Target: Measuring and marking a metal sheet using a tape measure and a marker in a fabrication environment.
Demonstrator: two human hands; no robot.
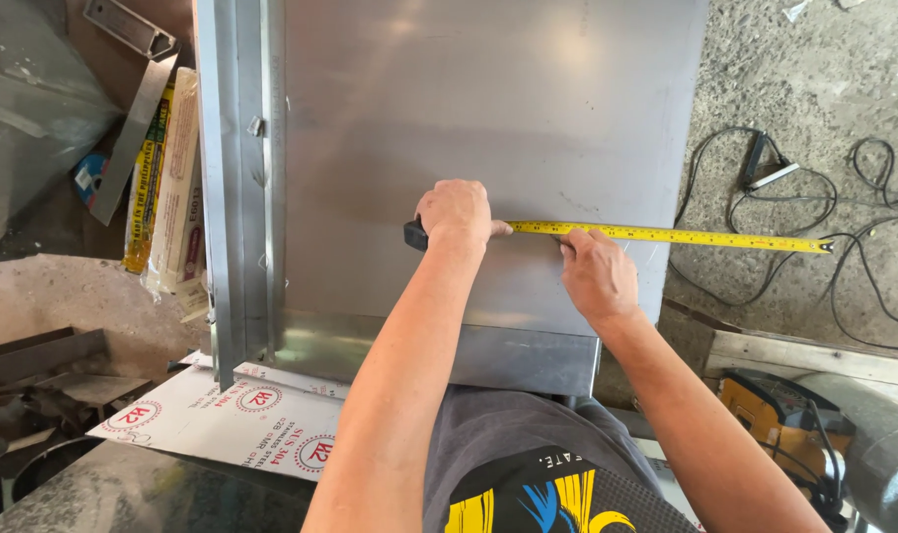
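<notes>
tape measure stretched across a steel sheet

head view: its yellow blade runs from the left hand, fingers closed over the black case near the sheet's middle, out past the sheet's right edge above the concrete floor. the right hand pinches the blade down just right of the left. judging by this, keeping the blade flat, taut and square to the sheet's edge would give a true reading.

The stainless sheet-metal panel is carrying the yellow tape measure, which is stretching off toward three o'clock. The concrete floor is bearing black cables at two o'clock and printed white sheets at seven.
</notes>
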